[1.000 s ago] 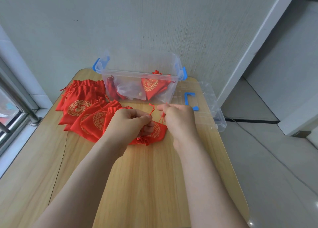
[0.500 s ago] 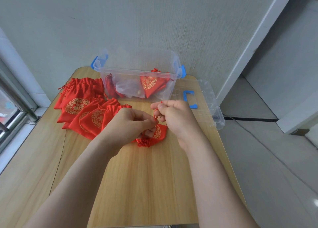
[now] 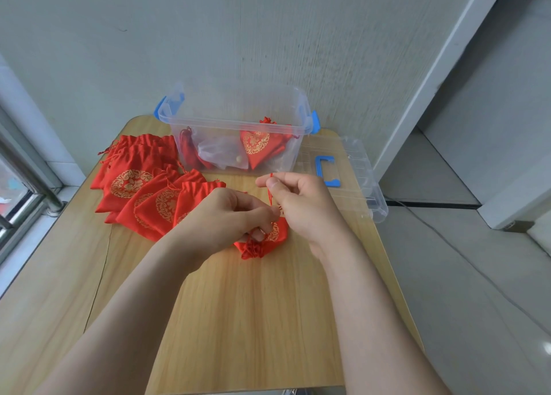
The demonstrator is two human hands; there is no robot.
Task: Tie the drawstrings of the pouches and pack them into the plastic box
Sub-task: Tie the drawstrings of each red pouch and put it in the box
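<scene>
Two risks are judged here: the thin drawstring (image 3: 269, 196) could slip from the pinch before the knot is drawn tight, leaving the pouch (image 3: 275, 236) loose at its gathered neck, or an uneven pull could drag the pouch across the worktop (image 3: 238, 320). The left hand (image 3: 229, 215), fingers curled, pinches the drawstring just above the pouch, which lies on the worktop partly beneath it. The right hand (image 3: 304, 203) pinches the drawstring between thumb and forefinger and holds it raised, in front of the plastic box (image 3: 238, 126).
</scene>
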